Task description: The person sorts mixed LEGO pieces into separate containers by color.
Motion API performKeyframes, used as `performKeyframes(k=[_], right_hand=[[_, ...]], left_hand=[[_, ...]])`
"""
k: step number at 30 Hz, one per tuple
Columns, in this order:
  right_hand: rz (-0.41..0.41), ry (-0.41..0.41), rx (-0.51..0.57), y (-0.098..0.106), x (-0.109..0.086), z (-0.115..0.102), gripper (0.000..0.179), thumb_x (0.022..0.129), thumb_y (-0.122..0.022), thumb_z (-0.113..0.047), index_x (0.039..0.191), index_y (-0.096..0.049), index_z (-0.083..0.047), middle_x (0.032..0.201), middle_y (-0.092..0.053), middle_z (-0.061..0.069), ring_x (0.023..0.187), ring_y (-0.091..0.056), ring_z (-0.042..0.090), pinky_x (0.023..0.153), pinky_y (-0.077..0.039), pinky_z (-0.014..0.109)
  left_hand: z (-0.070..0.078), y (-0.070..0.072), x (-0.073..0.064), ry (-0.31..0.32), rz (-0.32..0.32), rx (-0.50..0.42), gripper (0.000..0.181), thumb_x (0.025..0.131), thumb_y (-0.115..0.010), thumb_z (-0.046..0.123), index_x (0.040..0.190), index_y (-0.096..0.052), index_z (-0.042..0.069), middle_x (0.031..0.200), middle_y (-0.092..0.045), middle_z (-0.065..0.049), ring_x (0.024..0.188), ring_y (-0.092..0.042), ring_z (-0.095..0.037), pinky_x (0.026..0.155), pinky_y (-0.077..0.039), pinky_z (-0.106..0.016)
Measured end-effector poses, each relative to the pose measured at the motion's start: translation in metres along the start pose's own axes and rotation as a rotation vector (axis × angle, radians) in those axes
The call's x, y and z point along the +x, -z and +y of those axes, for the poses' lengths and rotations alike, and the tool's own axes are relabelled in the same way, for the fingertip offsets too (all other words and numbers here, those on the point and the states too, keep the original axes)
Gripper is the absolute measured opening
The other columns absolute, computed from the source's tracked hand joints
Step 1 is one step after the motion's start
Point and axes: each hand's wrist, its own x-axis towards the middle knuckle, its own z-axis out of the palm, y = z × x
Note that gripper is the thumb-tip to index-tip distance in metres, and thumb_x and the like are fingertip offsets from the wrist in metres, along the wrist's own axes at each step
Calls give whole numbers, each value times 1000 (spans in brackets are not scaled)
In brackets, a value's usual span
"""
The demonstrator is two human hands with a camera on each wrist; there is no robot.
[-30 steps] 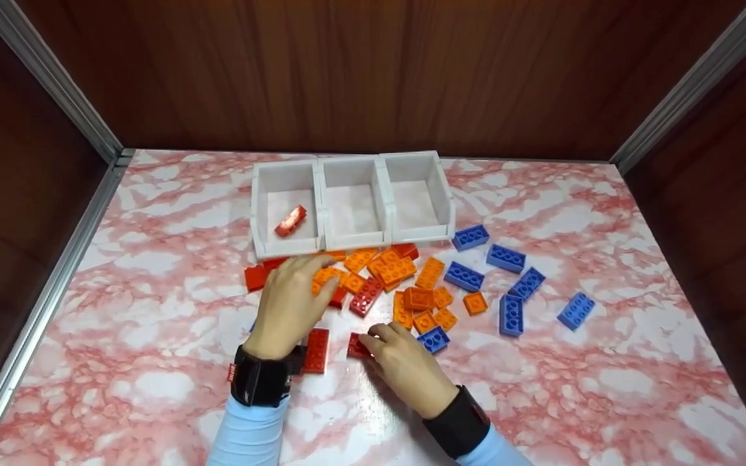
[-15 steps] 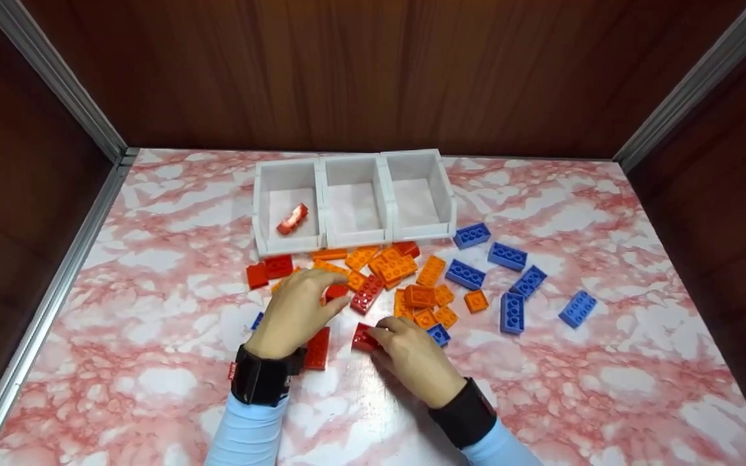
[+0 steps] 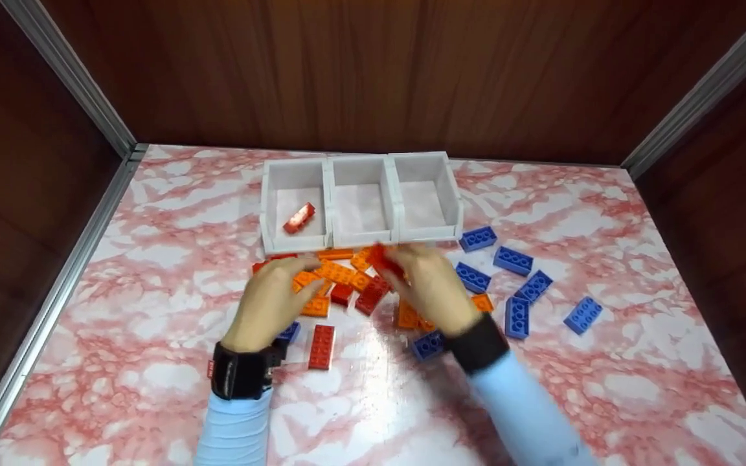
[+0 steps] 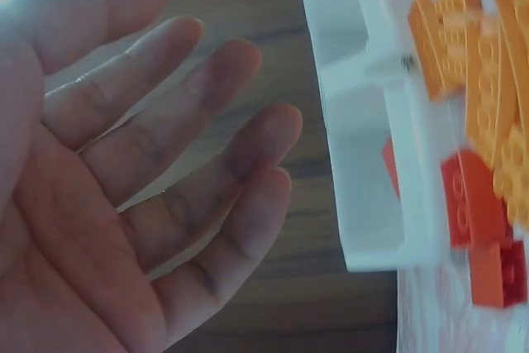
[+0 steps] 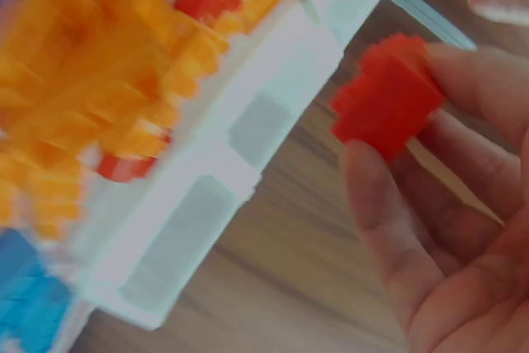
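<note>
My right hand [image 3: 438, 285] pinches a red toy building brick [image 5: 388, 97] between thumb and finger, raised above the orange bricks; it is blurred in the head view. My left hand [image 3: 266, 304] hovers over the left part of the pile, its fingers loosely bent and holding nothing. Below it lie orange bricks [image 3: 315, 306] and a blue brick [image 3: 289, 332], partly hidden. A long red brick [image 3: 321, 347] rests on the table to its right. Between the hands are more red bricks [image 3: 372, 296].
Three joined white bins [image 3: 361, 238] stand behind the pile. The left bin contains one red brick [image 3: 299, 218]. Several blue bricks [image 3: 513, 260] lie spread out on the right. A brown wood-look wall [image 3: 373, 77] closes off the back of the marbled table [image 3: 153, 382].
My right hand has lifted the red brick off the table and carried it forward toward the bins. My left hand has shifted slightly left and stays over the pile.
</note>
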Motion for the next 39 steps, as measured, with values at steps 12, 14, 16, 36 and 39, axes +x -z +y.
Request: performKeyframes(k=[12,14,16,36,39], right_hand=[[-70,-14,-63,-31,129,9,30,93,-70,-26,115,-73,-5,105,-71,13,92,-67,27,82,-54,36],[-88,-18,-68,-44,141,7,29,93,-70,-26,115,-73,-8,107,-71,11,93,-68,25,82,-54,35],[-110,-28,-64,-58,149,4,28,93,-70,-25,116,-73,-10,110,-71,9,96,-68,23,83,-54,34],[-70,-4,-180,-96,167,6,11,92,-70,-19,100,-77,-19,103,-72,-3,101,-65,22,107,-31,57],[-36,35,-154,-87,165,6,11,92,-69,-17,98,-77,-18,101,-73,-3,99,-65,20,107,-33,55]], left_hand=[[-10,5,14,-26,1,24,27,90,-74,18,114,-73,5,113,-71,-9,107,-64,-30,94,-48,-45],[-9,4,12,-25,11,20,26,90,-75,17,113,-74,5,112,-72,-9,106,-64,-29,93,-49,-44],[-9,3,8,-25,20,19,26,89,-75,17,113,-74,6,111,-72,-8,104,-65,-28,92,-50,-43],[-13,8,10,-27,52,37,23,89,-75,16,111,-75,9,111,-72,-5,106,-64,-26,94,-48,-42],[-13,9,10,-26,45,39,24,89,-75,16,112,-75,8,112,-72,-6,106,-64,-27,94,-48,-42]])
